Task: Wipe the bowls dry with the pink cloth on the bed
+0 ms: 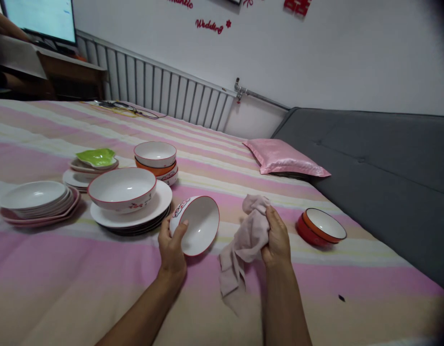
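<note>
Left hand (172, 246) closed on 1 white bowl (201, 227), thumb inside the rim; bowl tilted, mouth facing right and toward the camera, just right of the stacked plates (163, 202) bearing a large bowl (123, 188). Right hand (278, 239) clenched on 1 pale pink cloth (251, 236), folds hanging, apart from the white bowl. 2 nested bowls (323, 226), orange inside red, rest farther right on the striped bedspread (333, 269).

Seven bowls (200, 225) visible: one held, one large, three stacked rear, two stacked at right. One cloth (249, 235), one green dish (96, 157), one pillow (285, 156) are counted. Three plate stacks (162, 200) are seen.
</note>
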The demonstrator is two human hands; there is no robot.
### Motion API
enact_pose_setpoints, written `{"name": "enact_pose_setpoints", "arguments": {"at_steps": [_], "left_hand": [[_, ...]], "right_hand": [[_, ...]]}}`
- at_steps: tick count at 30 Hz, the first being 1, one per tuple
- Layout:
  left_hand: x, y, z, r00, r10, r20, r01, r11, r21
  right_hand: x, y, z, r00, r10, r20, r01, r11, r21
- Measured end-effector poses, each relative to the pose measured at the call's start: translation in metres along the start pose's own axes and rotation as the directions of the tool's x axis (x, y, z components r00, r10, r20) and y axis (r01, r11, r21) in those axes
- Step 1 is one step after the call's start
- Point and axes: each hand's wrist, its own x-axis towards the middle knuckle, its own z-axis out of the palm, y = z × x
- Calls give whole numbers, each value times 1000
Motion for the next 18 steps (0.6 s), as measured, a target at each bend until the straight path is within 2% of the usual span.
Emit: {"name": "enact_pose_setpoints", "arguments": {"at_steps": [3,9,14,18], "left_hand": [[-1,1,1,1000,-25,7,25,1000,3],[-3,1,1,999,-36,22,35,999,14],[-4,1,1,999,-37,29,36,999,6],[-3,2,1,998,-45,43,44,999,14]], "right_hand": [[0,1,2,998,-9,-61,8,1000,-20],[-2,2,3,999,11,42,-8,997,-81],[-5,-1,5,995,78,57,-75,995,-62],[-5,-1,4,993,65,94,-61,997,-44]]}}
